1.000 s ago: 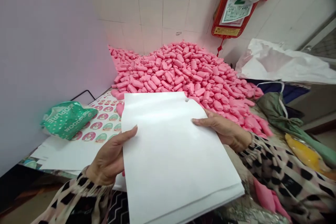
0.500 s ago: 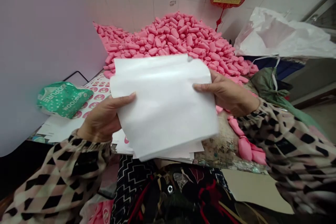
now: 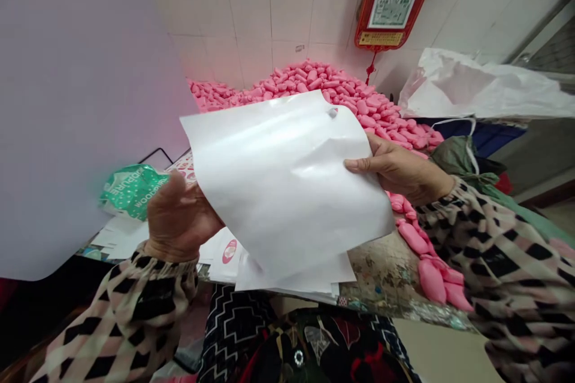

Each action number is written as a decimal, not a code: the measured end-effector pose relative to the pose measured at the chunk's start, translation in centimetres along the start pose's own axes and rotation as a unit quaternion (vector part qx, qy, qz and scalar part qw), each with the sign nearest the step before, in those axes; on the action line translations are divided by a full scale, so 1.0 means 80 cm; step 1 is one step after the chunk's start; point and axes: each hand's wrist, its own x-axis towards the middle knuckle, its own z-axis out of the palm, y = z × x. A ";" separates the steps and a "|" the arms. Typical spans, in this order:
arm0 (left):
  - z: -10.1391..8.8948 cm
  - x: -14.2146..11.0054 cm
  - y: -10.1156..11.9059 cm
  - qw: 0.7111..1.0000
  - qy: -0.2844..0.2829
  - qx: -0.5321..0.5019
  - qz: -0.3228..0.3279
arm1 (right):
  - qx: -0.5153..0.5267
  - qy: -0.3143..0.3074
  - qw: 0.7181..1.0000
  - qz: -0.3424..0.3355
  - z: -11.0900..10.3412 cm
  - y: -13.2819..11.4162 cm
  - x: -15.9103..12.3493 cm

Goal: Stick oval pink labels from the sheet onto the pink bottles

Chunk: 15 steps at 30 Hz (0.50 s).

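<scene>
One worktop (image 3: 377, 266) spreads below my camera, its heap of pink pieces (image 3: 375, 105) banked against the wall (image 3: 251, 12), probably to leave the near side for paper. Above that side I see the white sheet (image 3: 287, 179), glossy face up, notched far edge pointing wallward; its curl stops me telling which way the long axis runs. My right hand (image 3: 399, 169) pinches the right edge, thumb on top, likely against sagging. At the left edge, my left hand (image 3: 177, 218) has its thumb clear, fingers spread, perhaps supporting from beneath. Smallest, a printed oval (image 3: 229, 251) shows below.
</scene>
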 end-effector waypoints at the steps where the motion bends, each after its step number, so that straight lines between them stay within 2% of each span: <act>1: -0.003 -0.002 0.006 1.000 -0.021 -0.018 -0.007 | -0.007 -0.008 1.000 0.020 -0.006 -0.004 0.000; 3: -0.010 -0.005 0.016 0.998 -0.040 -0.032 -0.027 | -0.021 -0.024 0.998 0.053 -0.016 -0.013 0.000; 8: -0.041 -0.015 0.022 0.991 -0.029 0.003 -0.130 | -0.074 -0.042 0.991 0.102 -0.031 -0.032 -0.001; 10: -0.057 -0.016 0.020 0.986 -0.062 0.027 -0.152 | -0.101 -0.058 0.985 0.126 -0.034 -0.039 -0.001; 12: -0.067 -0.016 0.018 0.980 -0.119 0.051 -0.152 | -0.124 -0.096 0.975 0.156 -0.033 -0.047 0.000; 15: -0.064 -0.015 0.013 0.965 -0.168 0.131 -0.153 | -0.151 -0.148 0.955 0.206 -0.024 -0.061 0.001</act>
